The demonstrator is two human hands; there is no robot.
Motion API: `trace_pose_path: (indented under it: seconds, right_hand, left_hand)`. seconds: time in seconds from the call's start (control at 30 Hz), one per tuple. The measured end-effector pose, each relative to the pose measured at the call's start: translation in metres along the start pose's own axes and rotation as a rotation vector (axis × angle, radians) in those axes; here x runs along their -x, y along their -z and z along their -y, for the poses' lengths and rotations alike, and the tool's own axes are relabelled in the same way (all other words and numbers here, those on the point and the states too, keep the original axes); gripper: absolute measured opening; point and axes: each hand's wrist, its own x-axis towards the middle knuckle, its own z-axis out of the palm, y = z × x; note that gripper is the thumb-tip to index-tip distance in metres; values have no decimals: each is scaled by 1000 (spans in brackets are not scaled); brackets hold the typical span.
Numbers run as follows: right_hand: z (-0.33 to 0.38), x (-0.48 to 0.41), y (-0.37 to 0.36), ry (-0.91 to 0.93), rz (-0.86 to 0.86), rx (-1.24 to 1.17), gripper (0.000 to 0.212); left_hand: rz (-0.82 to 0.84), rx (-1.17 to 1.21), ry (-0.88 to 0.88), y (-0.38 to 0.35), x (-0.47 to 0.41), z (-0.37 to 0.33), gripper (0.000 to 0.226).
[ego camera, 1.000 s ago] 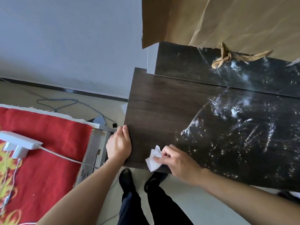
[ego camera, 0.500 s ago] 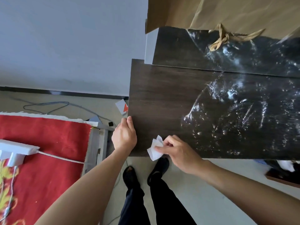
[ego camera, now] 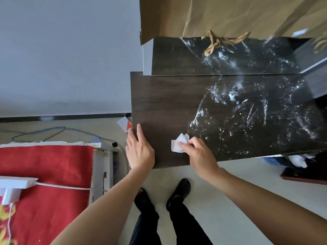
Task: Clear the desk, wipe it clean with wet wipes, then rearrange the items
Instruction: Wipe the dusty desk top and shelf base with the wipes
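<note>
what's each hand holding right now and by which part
The right hand pinches the wet wipe at its right edge. The left hand holds nothing, resting flat on the desk corner.

Dark wood-grain desk (ego camera: 168,103), wet-glossy rightward

i see the dark wood-grain desk (ego camera: 168,103), its right part glistening wet, its left part dry. a crumpled white wet wipe (ego camera: 178,143) lies pressed near its front edge.
</note>
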Motion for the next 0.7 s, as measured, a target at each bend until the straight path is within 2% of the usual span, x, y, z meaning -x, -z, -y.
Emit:
trace_pose_path:
  seconds: [0.07, 0.13, 0.17, 0.27, 0.33, 0.4, 0.5, 0.57, 0.7]
  right_hand:
    - [22, 11, -14, -17, -30, -18, 48]
    - [24, 35, -24, 63, 12, -19, 51]
    - [13, 45, -20, 47, 29, -30, 51]
    - [-45, 63, 5, -221, -64, -43, 50]
    - [-63, 64, 15, -289, -86, 12, 69]
    - [-41, 51, 8, -291, -112, 25, 78]
    - [10, 32, -19, -119, -69, -1, 56]
    - [7, 26, -18, -30, -61, -5, 50]
    - [-65, 20, 15, -323, -127, 98, 62]
  left_hand:
    - [-13, 6, 50, -3, 6, -9, 58]
    - [-43, -10, 54, -7, 8, -10, 59]
    - [-49, -32, 51, -10, 7, -8, 59]
    - [-57, -96, 54, -15, 5, -7, 60]
    - [-55, -112, 69, -16, 5, -9, 61]
    - [-59, -126, 67, -16, 6, -11, 62]
    - [-73, -115, 57, -16, 6, -12, 61]
    - [-83, -107, 51, -15, 6, -13, 61]
    - [-83, -117, 53, -17, 5, -12, 60]
